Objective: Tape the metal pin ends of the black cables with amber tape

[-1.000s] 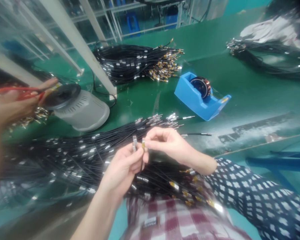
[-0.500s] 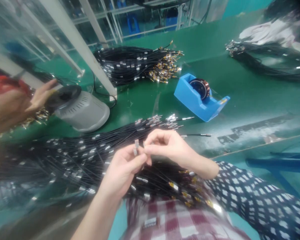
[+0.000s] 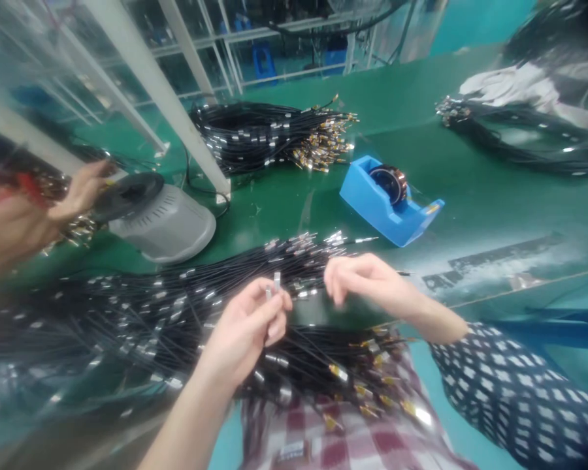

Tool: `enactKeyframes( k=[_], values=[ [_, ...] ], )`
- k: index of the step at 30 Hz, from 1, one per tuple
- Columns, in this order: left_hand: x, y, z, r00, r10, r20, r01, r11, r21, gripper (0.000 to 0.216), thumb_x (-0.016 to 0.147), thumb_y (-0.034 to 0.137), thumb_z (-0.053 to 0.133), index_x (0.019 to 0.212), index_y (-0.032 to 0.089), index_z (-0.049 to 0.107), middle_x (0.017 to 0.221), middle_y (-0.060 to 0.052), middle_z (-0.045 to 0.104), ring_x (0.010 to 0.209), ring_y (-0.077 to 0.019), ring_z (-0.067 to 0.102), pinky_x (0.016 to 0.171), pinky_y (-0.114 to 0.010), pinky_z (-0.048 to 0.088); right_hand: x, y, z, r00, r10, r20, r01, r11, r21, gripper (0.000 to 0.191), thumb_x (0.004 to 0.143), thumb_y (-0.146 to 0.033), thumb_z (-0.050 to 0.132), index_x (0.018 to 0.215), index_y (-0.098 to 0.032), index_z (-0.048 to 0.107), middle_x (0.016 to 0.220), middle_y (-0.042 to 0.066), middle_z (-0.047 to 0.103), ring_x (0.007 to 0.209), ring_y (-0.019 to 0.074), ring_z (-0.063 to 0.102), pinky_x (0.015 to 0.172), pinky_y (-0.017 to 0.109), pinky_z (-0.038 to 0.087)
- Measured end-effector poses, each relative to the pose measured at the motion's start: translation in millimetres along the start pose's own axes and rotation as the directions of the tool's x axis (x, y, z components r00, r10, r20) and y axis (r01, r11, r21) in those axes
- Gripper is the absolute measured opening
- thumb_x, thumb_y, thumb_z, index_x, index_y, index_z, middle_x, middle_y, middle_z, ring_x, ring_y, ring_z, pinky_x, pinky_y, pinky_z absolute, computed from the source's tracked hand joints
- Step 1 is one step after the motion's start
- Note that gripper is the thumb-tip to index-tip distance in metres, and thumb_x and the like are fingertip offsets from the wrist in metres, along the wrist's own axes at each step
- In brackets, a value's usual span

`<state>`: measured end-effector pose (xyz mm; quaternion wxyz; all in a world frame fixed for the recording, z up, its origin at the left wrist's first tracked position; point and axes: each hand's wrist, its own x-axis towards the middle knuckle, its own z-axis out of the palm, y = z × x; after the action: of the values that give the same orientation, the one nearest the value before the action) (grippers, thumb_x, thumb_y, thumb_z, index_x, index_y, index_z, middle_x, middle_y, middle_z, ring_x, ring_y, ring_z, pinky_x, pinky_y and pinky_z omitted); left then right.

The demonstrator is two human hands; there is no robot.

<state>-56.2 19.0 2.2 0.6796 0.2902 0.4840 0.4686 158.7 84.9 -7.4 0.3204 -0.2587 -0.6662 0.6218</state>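
The left hand [image 3: 247,326] pinches a small silver connector [image 3: 276,282] upright between thumb and forefinger, just above the bundle of black cables [image 3: 142,307] sprawled across the green surface [image 3: 470,196]. The right hand [image 3: 367,281] hovers beside it, fingers loosely curled, apparently empty. One end is in work, and most of the heap seemingly remains.

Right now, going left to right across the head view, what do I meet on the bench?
Co-worker's hand → grey round machine → left hand, pinching a small metal connector → blue tape dispenser → black cable coil at the far right.
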Motion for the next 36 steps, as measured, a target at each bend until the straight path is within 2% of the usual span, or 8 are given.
enactKeyframes(
  k=[3, 5, 7, 10, 12, 21, 27, 36],
  values=[
    [-0.5, -2.3, 3.0, 0.997, 0.038, -0.074, -0.034, 0.997, 0.065, 0.022, 0.071, 0.033, 0.081, 0.073, 0.017, 0.067, 0.066, -0.001, 0.061, 0.046, -0.0083, 0.047, 0.042, -0.02, 0.033, -11.4, -20.9, -30.3, 0.948, -0.015, -0.318, -0.063, 0.97, -0.236, 0.029, 0.084, -0.041, 0.064, 0.068, -0.017, 0.067, 0.072, 0.004, 0.064, 0.069, 0.0163, 0.057, 0.066, 0.03, 0.045],
    [-0.5, -3.1, 3.1, 0.989, 0.064, -0.131, -0.048, 0.991, 0.123, 0.027, 0.064, 0.039, 0.085, 0.07, 0.017, 0.07, 0.065, -0.002, 0.063, 0.049, -0.0108, 0.051, 0.044, -0.022, 0.037, -15.2, -30.7, -60.9, 0.814, -0.114, -0.569, -0.151, 0.905, -0.398, 0.023, 0.082, -0.038, 0.066, 0.074, -0.017, 0.069, 0.073, 0.004, 0.067, 0.068, 0.0164, 0.057, 0.065, 0.029, 0.045],
    [-0.2, -3.9, 1.2, 0.982, 0.076, -0.173, -0.042, 0.98, 0.196, 0.034, 0.057, 0.044, 0.088, 0.065, 0.016, 0.071, 0.064, -0.003, 0.064, 0.052, -0.0119, 0.052, 0.05, -0.023, 0.041, -17.6, -35.8, -95.6, 0.705, -0.215, -0.675, -0.288, 0.784, -0.55, 0.021, 0.082, -0.035, 0.064, 0.081, -0.015, 0.072, 0.079, 0.006, 0.069, 0.07, 0.0173, 0.059, 0.069, 0.031, 0.045],
    [0.9, -8.0, -4.0, 0.979, 0.075, -0.191, -0.026, 0.968, 0.248, 0.035, 0.057, 0.047, 0.087, 0.068, 0.018, 0.072, 0.065, -0.003, 0.065, 0.053, -0.0115, 0.05, 0.053, -0.024, 0.041, -20.8, -36.4, -137.0, 0.714, -0.146, -0.684, -0.515, 0.553, -0.655, 0.023, 0.081, -0.032, 0.062, 0.08, -0.014, 0.075, 0.086, 0.009, 0.069, 0.074, 0.0186, 0.058, 0.073, 0.032, 0.044],
    [1.9, -12.9, -7.4, 0.98, 0.07, -0.186, -0.022, 0.969, 0.248, 0.034, 0.06, 0.047, 0.086, 0.075, 0.019, 0.073, 0.063, -0.001, 0.063, 0.051, -0.0113, 0.047, 0.05, -0.024, 0.038, -22.1, -34.9, -150.4, 0.732, -0.077, -0.677, -0.564, 0.487, -0.666, 0.023, 0.08, -0.032, 0.061, 0.074, -0.016, 0.077, 0.087, 0.009, 0.068, 0.076, 0.0193, 0.057, 0.075, 0.032, 0.042],
    [6.5, -20.4, -12.5, 0.979, 0.06, -0.196, -0.007, 0.966, 0.257, 0.037, 0.057, 0.048, 0.086, 0.076, 0.02, 0.071, 0.064, 0.0, 0.062, 0.05, -0.0107, 0.046, 0.05, -0.023, 0.036, -15.3, -39.2, -155.7, 0.767, 0.117, -0.631, -0.547, 0.632, -0.549, 0.014, 0.071, -0.03, 0.07, 0.071, -0.018, 0.076, 0.083, 0.005, 0.072, 0.081, 0.0208, 0.062, 0.076, 0.03, 0.044],
    [2.9, -16.3, -7.9, 0.981, 0.058, -0.188, -0.005, 0.962, 0.275, 0.037, 0.056, 0.049, 0.086, 0.073, 0.02, 0.071, 0.057, 0.001, 0.058, 0.049, -0.0104, 0.045, 0.05, -0.022, 0.034, -14.0, -32.2, -161.3, 0.678, 0.233, -0.697, -0.589, 0.74, -0.326, 0.019, 0.07, -0.031, 0.067, 0.077, -0.017, 0.076, 0.085, 0.006, 0.075, 0.084, 0.0202, 0.063, 0.077, 0.03, 0.044],
    [6.0, -21.6, -17.7, 0.984, 0.041, -0.174, 0.002, 0.97, 0.245, 0.033, 0.058, 0.044, 0.086, 0.076, 0.02, 0.071, 0.059, 0.001, 0.059, 0.049, -0.01, 0.046, 0.049, -0.021, 0.035, -24.4, -41.3, -157.6, 0.605, 0.257, -0.753, -0.598, 0.771, -0.218, 0.016, 0.064, -0.032, 0.073, 0.071, -0.018, 0.077, 0.082, 0.004, 0.074, 0.082, 0.0176, 0.057, 0.071, 0.027, 0.039]
  ],
)
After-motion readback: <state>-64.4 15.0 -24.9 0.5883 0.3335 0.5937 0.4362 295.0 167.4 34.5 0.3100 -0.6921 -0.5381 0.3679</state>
